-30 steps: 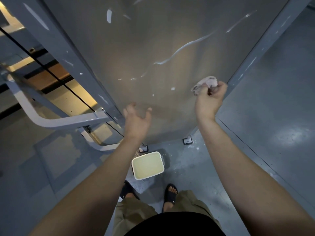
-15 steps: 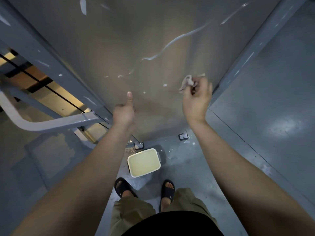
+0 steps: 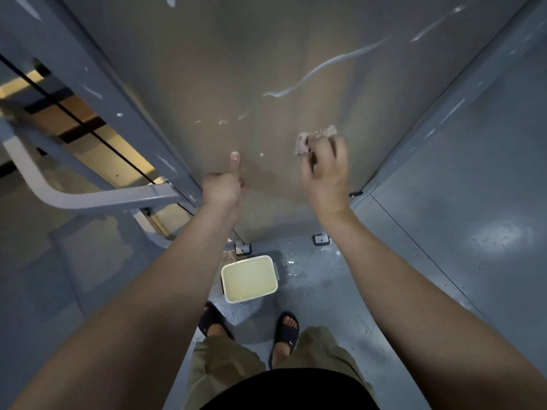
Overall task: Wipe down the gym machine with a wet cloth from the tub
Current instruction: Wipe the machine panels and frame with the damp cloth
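Observation:
The gym machine's big grey panel (image 3: 266,69) stands upright before me, streaked with white foam and specks. My right hand (image 3: 325,173) grips a crumpled wet cloth (image 3: 313,137) against the panel's lower right part. My left hand (image 3: 225,187) is a fist with the thumb stuck up, held near the panel's lower left and holding nothing. A white tub (image 3: 250,278) of pale yellowish water sits on the floor below the panel, just ahead of my feet.
A grey frame post (image 3: 97,78) runs along the panel's left edge, with a pale curved bar (image 3: 88,199) and black cables beyond it. Another post (image 3: 461,93) borders the right side. The grey floor (image 3: 458,232) is wet around the tub. My sandalled feet (image 3: 285,335) stand behind the tub.
My left hand went from spread fingers to a fist with the thumb up. My right hand has carried the cloth leftward and lower across the panel.

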A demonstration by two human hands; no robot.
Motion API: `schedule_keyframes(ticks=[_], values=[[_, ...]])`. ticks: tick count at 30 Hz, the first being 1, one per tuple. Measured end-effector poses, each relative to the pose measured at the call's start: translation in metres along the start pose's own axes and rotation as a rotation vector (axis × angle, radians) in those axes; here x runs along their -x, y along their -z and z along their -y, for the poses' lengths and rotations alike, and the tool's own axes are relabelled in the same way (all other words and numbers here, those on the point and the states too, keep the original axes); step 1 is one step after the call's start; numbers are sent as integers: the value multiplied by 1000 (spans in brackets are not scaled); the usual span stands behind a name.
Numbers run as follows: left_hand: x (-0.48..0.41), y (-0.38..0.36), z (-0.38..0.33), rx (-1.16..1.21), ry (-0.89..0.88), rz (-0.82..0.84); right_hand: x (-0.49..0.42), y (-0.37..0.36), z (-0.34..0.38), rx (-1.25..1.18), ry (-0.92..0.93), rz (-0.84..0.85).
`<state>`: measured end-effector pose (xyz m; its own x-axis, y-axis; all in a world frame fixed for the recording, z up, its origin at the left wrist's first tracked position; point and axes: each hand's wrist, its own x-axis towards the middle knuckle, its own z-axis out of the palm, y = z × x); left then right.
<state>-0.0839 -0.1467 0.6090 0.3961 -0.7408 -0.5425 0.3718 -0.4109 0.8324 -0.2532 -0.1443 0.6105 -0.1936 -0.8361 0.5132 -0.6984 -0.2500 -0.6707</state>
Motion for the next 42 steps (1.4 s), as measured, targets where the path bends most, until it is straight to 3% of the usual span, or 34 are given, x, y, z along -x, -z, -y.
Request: schedule_keyframes(ticks=[3, 8, 14, 19, 23, 25, 28, 29, 32, 34, 38, 39, 40, 42], values=[[-3, 0, -1, 3, 10, -9, 11, -7, -13, 69, 65, 236], [-7, -1, 5, 16, -4, -28, -8, -6, 2, -14, 141, 128], [-12, 1, 3, 18, 12, -25, 12, -5, -6, 77, 119, 283], [-12, 1, 6, -4, 17, -32, -7, -2, 19, 26, 180, 126], [-12, 2, 2, 6, 25, -13, 15, -7, -4, 76, 153, 326], [-13, 2, 2, 22, 23, -10, 3, 1, 9, 27, 116, 284], [-10, 0, 2, 14, 17, -17, -20, 10, 27, -52, 189, 69], [-9, 0, 1, 15, 17, -23, -21, 8, 25, -60, 218, 81], [-6, -2, -2, 34, 30, -20, -2, 2, 3, 29, 260, 336], [-5, 0, -2, 35, 40, 0, 2, 14, -12, 19, 161, 257], [-4, 2, -3, 13, 45, 0, -21, 38, -19, 15, -157, -290], [-2, 1, -4, 9, 42, -5, -22, 34, -14, -7, -159, -339], [-2, -1, -4, 9, 41, -10, -20, 25, -6, -29, -121, -307], [0, -4, -7, 20, 44, -20, -6, 6, 10, -54, 8, -49]])
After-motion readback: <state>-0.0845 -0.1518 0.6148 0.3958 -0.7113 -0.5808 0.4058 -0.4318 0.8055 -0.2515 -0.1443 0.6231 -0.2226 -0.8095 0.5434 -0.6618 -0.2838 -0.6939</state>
